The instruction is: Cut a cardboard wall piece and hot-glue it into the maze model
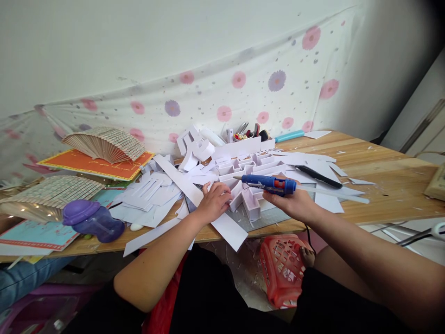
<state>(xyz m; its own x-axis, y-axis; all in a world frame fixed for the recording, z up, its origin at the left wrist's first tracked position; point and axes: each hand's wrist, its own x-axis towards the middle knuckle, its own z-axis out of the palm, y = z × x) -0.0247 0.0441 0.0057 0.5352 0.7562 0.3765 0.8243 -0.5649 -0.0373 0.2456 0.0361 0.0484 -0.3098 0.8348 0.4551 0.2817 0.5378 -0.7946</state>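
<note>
My right hand [295, 199] is wrapped round a blue hot glue gun [269, 183], its tip pointing left and a clear glue stick [335, 192] jutting out behind. The gun is held above a white cardboard framework [250, 204] made of thin upright strips. My left hand [216, 200] is closed at the left edge of that framework, with thumb and fingertips pinching a white wall; the exact contact is partly hidden. A long white strip [229, 229] lies beneath my left hand and juts over the table edge. A grey cutting mat [239, 220] shows under the framework.
White paper scraps [149, 192] are piled left, near a purple cup [92, 220] and folding fans [106, 144]. A black-handled cutter [318, 176] lies right. A white box [239, 147] of tools stands behind. Below the wooden table [375, 181] is a red plastic basket [281, 273].
</note>
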